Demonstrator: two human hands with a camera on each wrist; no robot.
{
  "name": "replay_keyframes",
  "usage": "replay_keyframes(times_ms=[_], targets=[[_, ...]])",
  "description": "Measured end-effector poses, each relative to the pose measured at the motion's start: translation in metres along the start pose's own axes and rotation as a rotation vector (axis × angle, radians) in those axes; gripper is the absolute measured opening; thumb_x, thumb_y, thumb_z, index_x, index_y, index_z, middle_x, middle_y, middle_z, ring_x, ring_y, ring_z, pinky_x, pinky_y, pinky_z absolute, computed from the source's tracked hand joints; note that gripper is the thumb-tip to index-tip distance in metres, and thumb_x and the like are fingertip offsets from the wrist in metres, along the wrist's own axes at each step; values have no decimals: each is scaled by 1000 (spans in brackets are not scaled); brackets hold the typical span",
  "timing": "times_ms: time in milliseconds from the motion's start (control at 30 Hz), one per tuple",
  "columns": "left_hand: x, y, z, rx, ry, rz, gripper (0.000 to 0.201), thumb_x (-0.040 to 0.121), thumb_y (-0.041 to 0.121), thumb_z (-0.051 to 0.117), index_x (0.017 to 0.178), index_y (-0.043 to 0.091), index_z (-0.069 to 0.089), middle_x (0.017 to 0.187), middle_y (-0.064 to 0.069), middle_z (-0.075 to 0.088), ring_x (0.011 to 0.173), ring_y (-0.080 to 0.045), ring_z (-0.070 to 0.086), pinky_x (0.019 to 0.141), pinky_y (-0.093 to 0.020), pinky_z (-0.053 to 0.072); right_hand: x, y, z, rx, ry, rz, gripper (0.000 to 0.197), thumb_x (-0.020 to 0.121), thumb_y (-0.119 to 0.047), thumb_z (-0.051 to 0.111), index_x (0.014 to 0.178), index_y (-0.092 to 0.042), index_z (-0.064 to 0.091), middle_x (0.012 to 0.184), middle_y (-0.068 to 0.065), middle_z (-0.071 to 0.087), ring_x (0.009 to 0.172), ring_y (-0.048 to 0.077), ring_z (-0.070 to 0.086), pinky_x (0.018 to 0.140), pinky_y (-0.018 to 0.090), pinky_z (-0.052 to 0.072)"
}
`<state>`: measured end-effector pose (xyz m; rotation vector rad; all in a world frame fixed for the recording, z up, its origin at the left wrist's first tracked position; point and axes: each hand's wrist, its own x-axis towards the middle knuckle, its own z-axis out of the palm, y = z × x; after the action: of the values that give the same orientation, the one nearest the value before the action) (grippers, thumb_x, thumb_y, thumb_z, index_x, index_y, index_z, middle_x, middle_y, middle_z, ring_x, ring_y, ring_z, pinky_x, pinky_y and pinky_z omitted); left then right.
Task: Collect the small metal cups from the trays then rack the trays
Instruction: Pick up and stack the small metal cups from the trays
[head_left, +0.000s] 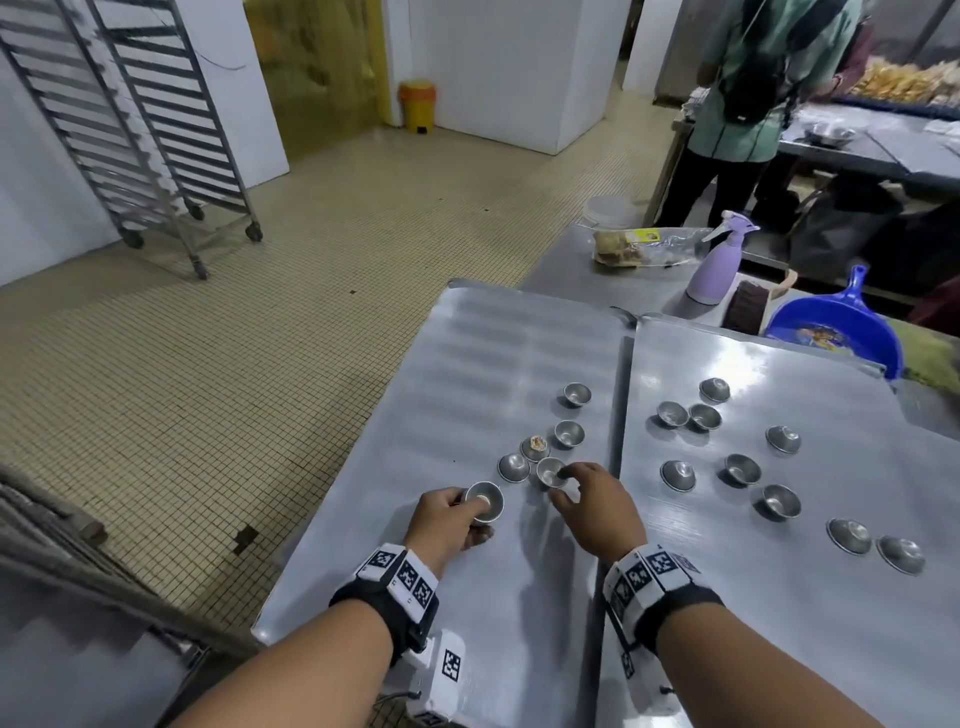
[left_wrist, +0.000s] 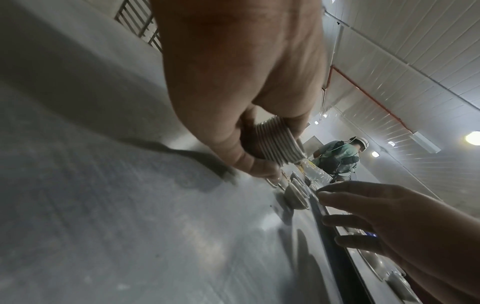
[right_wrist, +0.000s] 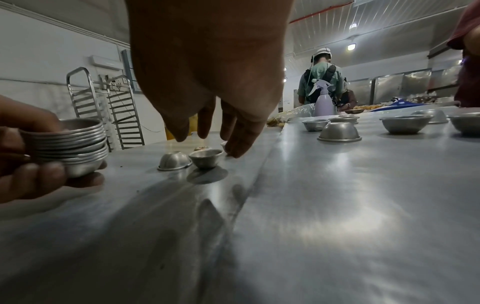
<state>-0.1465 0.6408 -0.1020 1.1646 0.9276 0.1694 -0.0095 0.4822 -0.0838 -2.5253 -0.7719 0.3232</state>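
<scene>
Two flat metal trays lie side by side, the left tray (head_left: 493, 338) and the right tray (head_left: 779, 649). My left hand (head_left: 470, 514) grips a nested stack of small metal cups (head_left: 484, 500) (left_wrist: 275, 142) (right_wrist: 72, 144) just above the left tray. My right hand (head_left: 563, 486) (right_wrist: 206, 144) hovers with spread fingers over an upright cup (head_left: 550, 472) (right_wrist: 206, 158) and holds nothing. Beside that cup sits an upturned cup (head_left: 513, 467) (right_wrist: 174, 161) and a cup with crumbs (head_left: 536, 447). Several more cups are scattered over the right tray.
A wheeled metal rack (head_left: 135, 119) stands at the back left across tiled floor. Behind the trays are a lilac spray bottle (head_left: 714, 265), a blue dustpan (head_left: 836, 332) and a plastic bag of food (head_left: 644, 247). A person (head_left: 753, 104) stands at the far table.
</scene>
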Motion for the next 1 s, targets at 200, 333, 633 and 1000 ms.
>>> replay_keyframes(times_ms=[200,333,633,1000], targets=[[6,4,-5,87,-28,18,11,79,12,69,86,4,69,75,-13,66,55,-25,65,75,-41,55,21,-3,8,-77,-105,-8,36,91,-34,59,126,-30,63,139,0,51,124,26,54,101,37,45],[10,9,-7,145,-54,18,16,80,13,68,93,3,70,77,-12,68,56,-24,68,71,-36,53,28,-9,14,-155,-153,13,31,94,-31,54,123,-32,63,142,3,47,121,31,53,100,39,45],[16,15,-5,196,-78,18,22,79,14,67,96,2,70,75,-9,69,57,-23,68,71,-35,52,23,-4,13,-226,-183,-13,22,92,-26,56,108,-22,71,135,3,55,118,30,55,96,36,46],[14,12,6,193,-63,63,7,88,6,63,84,7,69,74,-10,67,53,-21,67,73,-40,51,-4,-4,13,-193,-222,100,33,86,-37,61,112,-18,59,117,6,56,110,29,59,86,34,47]])
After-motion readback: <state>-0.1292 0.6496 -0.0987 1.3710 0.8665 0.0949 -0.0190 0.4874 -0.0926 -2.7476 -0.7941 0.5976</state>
